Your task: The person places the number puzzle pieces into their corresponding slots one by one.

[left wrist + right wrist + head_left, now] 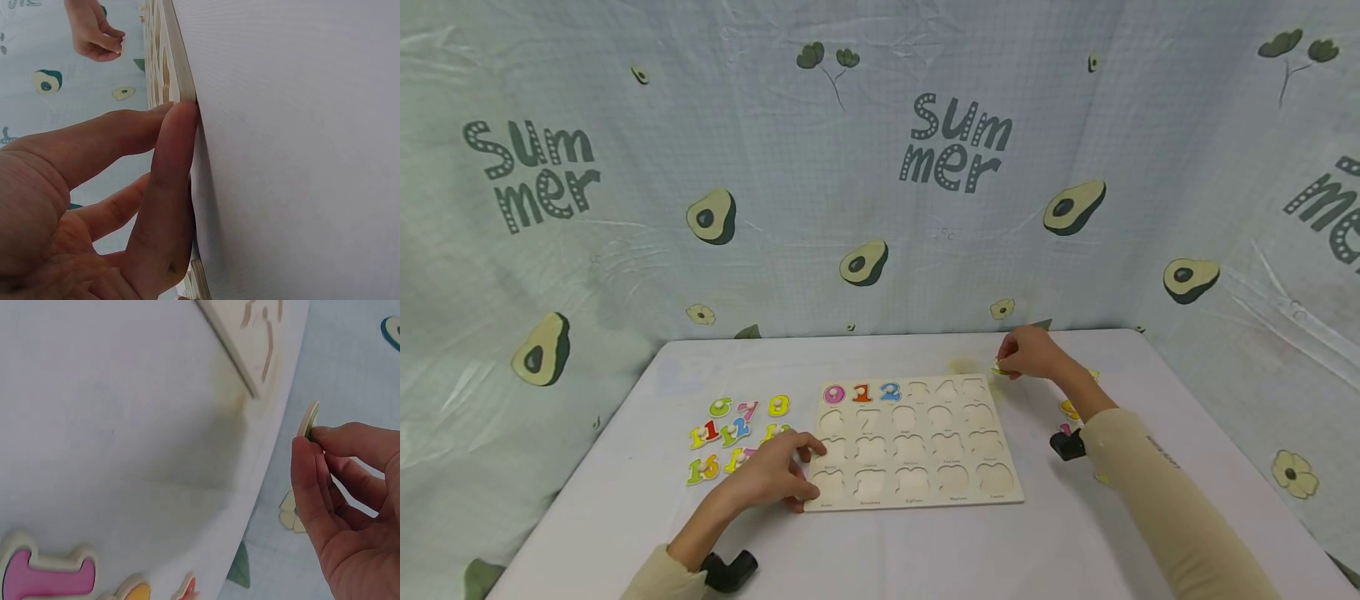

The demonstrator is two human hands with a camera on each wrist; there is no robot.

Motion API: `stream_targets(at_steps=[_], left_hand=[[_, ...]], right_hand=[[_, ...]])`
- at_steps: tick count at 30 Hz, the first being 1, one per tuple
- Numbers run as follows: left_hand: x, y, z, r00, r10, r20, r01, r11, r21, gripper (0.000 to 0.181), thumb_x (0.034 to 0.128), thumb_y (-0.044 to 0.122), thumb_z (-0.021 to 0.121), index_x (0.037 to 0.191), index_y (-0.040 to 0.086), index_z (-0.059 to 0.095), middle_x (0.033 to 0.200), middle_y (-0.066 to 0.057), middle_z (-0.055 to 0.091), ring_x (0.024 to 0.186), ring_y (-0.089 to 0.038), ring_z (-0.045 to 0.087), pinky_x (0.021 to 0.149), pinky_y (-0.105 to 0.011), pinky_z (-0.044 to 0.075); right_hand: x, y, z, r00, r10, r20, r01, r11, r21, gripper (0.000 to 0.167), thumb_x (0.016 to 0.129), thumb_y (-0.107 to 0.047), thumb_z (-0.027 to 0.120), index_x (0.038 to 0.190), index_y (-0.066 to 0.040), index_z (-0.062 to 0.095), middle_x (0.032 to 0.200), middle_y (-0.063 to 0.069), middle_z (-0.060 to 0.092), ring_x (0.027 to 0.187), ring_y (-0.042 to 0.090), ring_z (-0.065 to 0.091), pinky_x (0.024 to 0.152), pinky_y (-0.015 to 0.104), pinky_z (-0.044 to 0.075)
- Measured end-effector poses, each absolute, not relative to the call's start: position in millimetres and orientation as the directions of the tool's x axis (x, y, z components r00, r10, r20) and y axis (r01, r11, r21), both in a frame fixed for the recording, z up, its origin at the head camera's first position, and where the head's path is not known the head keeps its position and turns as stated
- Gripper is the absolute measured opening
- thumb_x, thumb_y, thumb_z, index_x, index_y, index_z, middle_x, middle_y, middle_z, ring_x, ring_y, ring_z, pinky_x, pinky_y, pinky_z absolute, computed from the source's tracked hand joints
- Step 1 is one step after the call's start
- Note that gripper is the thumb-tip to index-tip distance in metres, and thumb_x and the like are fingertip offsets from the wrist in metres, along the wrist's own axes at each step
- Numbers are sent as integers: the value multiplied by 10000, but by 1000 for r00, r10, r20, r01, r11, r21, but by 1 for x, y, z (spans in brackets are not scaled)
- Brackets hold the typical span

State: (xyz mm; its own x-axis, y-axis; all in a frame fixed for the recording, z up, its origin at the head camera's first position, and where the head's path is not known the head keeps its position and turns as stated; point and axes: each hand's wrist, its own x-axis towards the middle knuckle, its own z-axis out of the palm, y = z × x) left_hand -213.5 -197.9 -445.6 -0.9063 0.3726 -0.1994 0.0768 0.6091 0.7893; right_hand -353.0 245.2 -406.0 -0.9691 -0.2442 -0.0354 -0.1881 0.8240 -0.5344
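A pale wooden number puzzle board (891,493) lies on the table, with 0, 1 and 2 pieces (862,393) seated in its top row and shaped recesses elsewhere. My left hand (775,471) grips the board's near left corner, its thumb and fingers at the edge in the left wrist view. Beyond the board's far right corner, my right hand (1028,353) is raised over the table. Between thumb and fingertips it pinches a thin number piece (308,420) with a greenish face. The piece is seen edge-on, so its digit cannot be read.
Several loose number pieces (703,469) lie left of the board, some partly behind the left hand. More pieces, including a pink one (50,578), lie to the right, partly covered by the right arm. A printed cloth (865,167) hangs behind the table.
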Motion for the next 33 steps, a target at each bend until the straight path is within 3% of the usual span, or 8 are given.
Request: stream_targets(at_steps=[33], left_hand=[[-214, -198, -446, -909, 368, -197, 67, 595, 801, 524, 784, 12, 860, 1259, 27, 641, 1094, -140, 526, 587, -192, 632, 561, -337, 596]], right_hand=[[-357, 153, -413, -918, -394, 43, -345, 742, -576, 89, 886, -26, 677, 940, -2, 744, 831, 102, 731, 644, 135, 685, 622, 257, 538]])
